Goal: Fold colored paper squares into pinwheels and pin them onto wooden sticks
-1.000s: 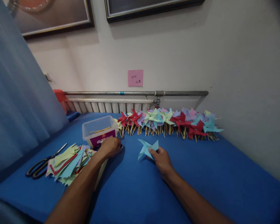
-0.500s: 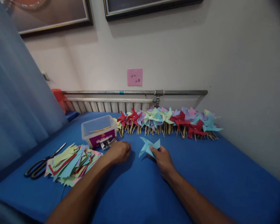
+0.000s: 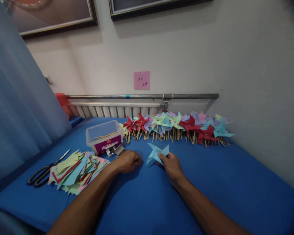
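A light blue paper pinwheel (image 3: 155,153), without a stick that I can see, is pinched at its right side by my right hand (image 3: 171,165). My left hand (image 3: 127,161) is to the left of the pinwheel, apart from it, with its fingers curled together. Whatever those fingers hold is too small or hidden to make out. Just behind my left hand lies a small opened box (image 3: 110,152) with shiny bits inside, its flap (image 3: 120,150) folded out. The box stands against a clear plastic tub (image 3: 104,135) with a purple label and a few thin wooden sticks.
Finished pinwheels on sticks (image 3: 175,125) lie in a long row along the wall. Cut paper pieces (image 3: 77,171) are heaped at the left, beside black-handled scissors (image 3: 45,171). A pipe (image 3: 100,97) and radiator (image 3: 100,111) run behind the blue-covered table (image 3: 142,202).
My left hand has moved slightly right, away from the small box and closer to the pinwheel, uncovering the box's flap. My right hand keeps the pinwheel in nearly the same place.
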### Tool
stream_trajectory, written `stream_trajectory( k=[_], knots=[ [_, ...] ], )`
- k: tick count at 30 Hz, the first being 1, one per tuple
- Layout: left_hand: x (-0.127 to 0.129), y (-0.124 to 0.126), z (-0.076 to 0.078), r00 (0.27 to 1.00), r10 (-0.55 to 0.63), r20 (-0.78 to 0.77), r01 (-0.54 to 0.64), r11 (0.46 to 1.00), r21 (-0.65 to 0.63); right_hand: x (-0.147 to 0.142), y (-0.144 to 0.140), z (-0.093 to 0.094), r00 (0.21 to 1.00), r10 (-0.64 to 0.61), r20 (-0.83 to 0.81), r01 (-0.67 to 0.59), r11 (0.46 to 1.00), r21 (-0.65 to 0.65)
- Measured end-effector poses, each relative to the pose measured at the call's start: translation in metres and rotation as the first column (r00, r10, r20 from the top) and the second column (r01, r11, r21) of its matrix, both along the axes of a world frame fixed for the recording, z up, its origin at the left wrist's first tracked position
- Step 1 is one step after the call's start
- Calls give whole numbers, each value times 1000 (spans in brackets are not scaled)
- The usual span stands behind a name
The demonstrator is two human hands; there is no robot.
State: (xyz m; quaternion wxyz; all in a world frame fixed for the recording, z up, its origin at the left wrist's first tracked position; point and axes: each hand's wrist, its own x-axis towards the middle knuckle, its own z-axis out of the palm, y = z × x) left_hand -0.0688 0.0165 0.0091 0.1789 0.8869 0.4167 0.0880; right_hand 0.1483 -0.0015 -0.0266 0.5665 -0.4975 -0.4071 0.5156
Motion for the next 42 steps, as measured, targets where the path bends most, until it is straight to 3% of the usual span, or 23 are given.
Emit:
stream_trajectory(
  k=[7,17,29,38,42],
  knots=[
    [-3,1,-2,999,-11,40,13,999,-31,1,1,-4,1000,-5,22,5,1000,8],
    [4,-9,11,989,-11,-151,25,995,93,-1,-3,1,1000,-3,-28,3,1000,2],
    [8,-4,-3,975,69,-213,-28,982,189,-1,-3,3,1000,1,-1,-1,1000,22],
    [9,-5,-6,991,76,-112,-55,982,179,0,-2,1,1000,0,8,0,1000,10],
    [4,0,-2,975,184,128,-190,981,37,-1,-1,0,1000,-17,27,17,1000,10]
  ],
)
